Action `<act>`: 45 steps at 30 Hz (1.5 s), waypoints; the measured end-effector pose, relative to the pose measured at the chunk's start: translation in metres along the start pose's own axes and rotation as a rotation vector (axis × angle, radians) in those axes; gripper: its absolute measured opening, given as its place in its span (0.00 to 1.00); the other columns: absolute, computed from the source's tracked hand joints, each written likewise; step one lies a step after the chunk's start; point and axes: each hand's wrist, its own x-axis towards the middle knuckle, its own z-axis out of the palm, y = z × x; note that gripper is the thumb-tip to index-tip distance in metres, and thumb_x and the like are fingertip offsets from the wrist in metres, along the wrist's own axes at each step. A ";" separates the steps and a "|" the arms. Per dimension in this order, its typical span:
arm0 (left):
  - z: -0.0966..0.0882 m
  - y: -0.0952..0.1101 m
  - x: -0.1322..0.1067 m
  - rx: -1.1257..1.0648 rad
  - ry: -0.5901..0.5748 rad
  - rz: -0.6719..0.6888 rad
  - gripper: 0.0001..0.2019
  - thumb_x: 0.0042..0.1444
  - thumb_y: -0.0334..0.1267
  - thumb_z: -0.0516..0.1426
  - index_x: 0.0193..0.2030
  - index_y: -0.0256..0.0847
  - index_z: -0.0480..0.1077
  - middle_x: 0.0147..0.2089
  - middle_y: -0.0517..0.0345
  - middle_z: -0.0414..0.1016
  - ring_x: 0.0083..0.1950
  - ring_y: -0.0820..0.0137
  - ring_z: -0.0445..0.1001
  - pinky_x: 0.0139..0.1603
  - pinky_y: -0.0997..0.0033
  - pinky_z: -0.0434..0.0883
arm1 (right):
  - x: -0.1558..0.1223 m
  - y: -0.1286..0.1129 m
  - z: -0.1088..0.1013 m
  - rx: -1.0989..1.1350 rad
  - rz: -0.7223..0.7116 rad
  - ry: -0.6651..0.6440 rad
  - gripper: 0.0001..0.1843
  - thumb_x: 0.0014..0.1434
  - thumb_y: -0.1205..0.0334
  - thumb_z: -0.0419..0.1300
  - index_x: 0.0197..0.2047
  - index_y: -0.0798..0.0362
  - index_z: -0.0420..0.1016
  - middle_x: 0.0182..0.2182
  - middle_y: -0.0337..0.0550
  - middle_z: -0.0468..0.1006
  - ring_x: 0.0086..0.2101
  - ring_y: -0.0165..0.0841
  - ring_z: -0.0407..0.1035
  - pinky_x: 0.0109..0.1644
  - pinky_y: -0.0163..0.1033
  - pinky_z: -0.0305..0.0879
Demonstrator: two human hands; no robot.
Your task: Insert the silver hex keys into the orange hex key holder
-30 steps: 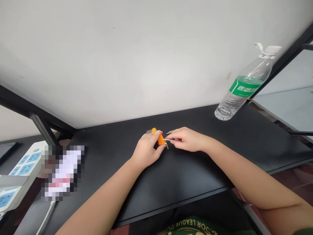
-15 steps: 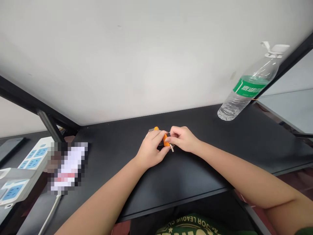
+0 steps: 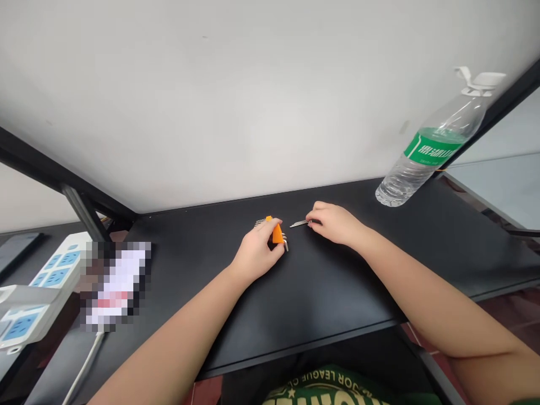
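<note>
My left hand (image 3: 255, 253) rests on the black desk (image 3: 329, 281) with its fingers closed round an orange holder (image 3: 277, 233) that carries several metal hex keys. Key ends stick out of the holder at the left and at the lower right. A little to the right, my right hand (image 3: 335, 224) lies on the desk and pinches one loose metal hex key (image 3: 299, 224), whose free end points left toward the holder. A gap of bare desk separates the loose key from the holder.
A clear water bottle (image 3: 430, 146) with a green label stands at the desk's back right. At the left lie a white power strip (image 3: 37, 292), its white cable (image 3: 84, 365) and a blurred object (image 3: 112, 284). A white wall panel rises behind the desk.
My right hand was at the orange holder with the left hand. It has moved right, away from the holder, with one metal key in its fingers. The left hand stayed put.
</note>
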 end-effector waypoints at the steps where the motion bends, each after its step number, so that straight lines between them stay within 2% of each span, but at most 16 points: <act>1: 0.000 0.001 0.000 0.000 -0.010 -0.003 0.22 0.58 0.35 0.59 0.60 0.45 0.69 0.48 0.57 0.78 0.43 0.66 0.79 0.50 0.61 0.78 | 0.000 -0.001 0.002 -0.005 -0.009 0.003 0.11 0.69 0.62 0.59 0.46 0.49 0.83 0.43 0.43 0.76 0.35 0.31 0.70 0.37 0.37 0.59; 10: 0.001 0.005 -0.002 0.024 -0.026 0.005 0.21 0.59 0.35 0.58 0.61 0.44 0.69 0.48 0.56 0.79 0.45 0.66 0.79 0.48 0.62 0.78 | 0.004 -0.007 0.010 -0.072 -0.027 0.033 0.11 0.70 0.63 0.57 0.44 0.50 0.82 0.42 0.42 0.76 0.33 0.30 0.68 0.35 0.37 0.57; 17: 0.001 0.003 -0.002 0.014 -0.014 0.034 0.21 0.59 0.34 0.58 0.60 0.44 0.69 0.48 0.55 0.79 0.44 0.66 0.79 0.48 0.62 0.78 | 0.005 -0.007 0.012 -0.077 -0.045 -0.003 0.11 0.70 0.64 0.57 0.41 0.51 0.81 0.40 0.43 0.76 0.33 0.31 0.69 0.34 0.37 0.56; 22: 0.001 0.004 -0.002 0.017 -0.026 0.035 0.22 0.59 0.34 0.59 0.61 0.43 0.69 0.48 0.55 0.79 0.44 0.65 0.79 0.48 0.61 0.78 | 0.004 -0.008 0.012 -0.088 -0.058 0.033 0.09 0.70 0.65 0.58 0.44 0.51 0.81 0.41 0.44 0.76 0.33 0.32 0.69 0.34 0.37 0.56; 26: 0.000 0.004 -0.002 0.028 -0.028 0.023 0.22 0.58 0.34 0.59 0.60 0.43 0.69 0.48 0.55 0.80 0.44 0.65 0.79 0.48 0.62 0.78 | 0.004 -0.011 0.011 -0.097 -0.066 0.005 0.12 0.71 0.66 0.55 0.40 0.52 0.80 0.39 0.45 0.76 0.33 0.32 0.69 0.33 0.38 0.56; 32: 0.001 0.004 -0.002 0.031 -0.032 0.042 0.22 0.58 0.33 0.59 0.61 0.42 0.69 0.47 0.55 0.79 0.44 0.66 0.79 0.47 0.62 0.78 | -0.001 -0.026 0.004 -0.109 0.008 -0.125 0.07 0.60 0.70 0.59 0.30 0.52 0.71 0.35 0.43 0.74 0.27 0.31 0.64 0.29 0.38 0.51; 34: 0.001 0.003 -0.002 0.035 -0.030 0.039 0.22 0.58 0.33 0.59 0.61 0.43 0.69 0.48 0.55 0.79 0.44 0.66 0.79 0.47 0.62 0.78 | -0.004 -0.031 0.003 -0.044 -0.015 -0.112 0.08 0.58 0.71 0.60 0.29 0.52 0.68 0.34 0.42 0.74 0.27 0.30 0.63 0.29 0.38 0.52; 38: 0.001 0.002 -0.002 0.019 -0.011 0.036 0.23 0.57 0.33 0.59 0.60 0.43 0.69 0.49 0.55 0.79 0.44 0.66 0.79 0.47 0.63 0.78 | -0.005 -0.034 0.006 0.222 -0.153 -0.007 0.06 0.59 0.72 0.59 0.33 0.51 0.68 0.31 0.37 0.72 0.29 0.30 0.64 0.33 0.36 0.57; 41: 0.001 0.003 -0.001 0.011 -0.001 0.039 0.22 0.57 0.33 0.60 0.60 0.42 0.69 0.46 0.55 0.79 0.43 0.66 0.79 0.46 0.63 0.79 | -0.004 -0.034 0.008 0.398 -0.240 0.043 0.06 0.63 0.71 0.57 0.39 0.51 0.73 0.33 0.38 0.72 0.31 0.29 0.65 0.36 0.36 0.61; 45: 0.002 0.002 -0.002 -0.008 0.007 0.059 0.22 0.58 0.33 0.59 0.61 0.43 0.69 0.48 0.55 0.80 0.44 0.66 0.80 0.47 0.63 0.79 | -0.005 -0.035 0.009 0.490 -0.324 0.072 0.14 0.69 0.68 0.54 0.52 0.50 0.78 0.36 0.42 0.72 0.33 0.31 0.67 0.38 0.37 0.65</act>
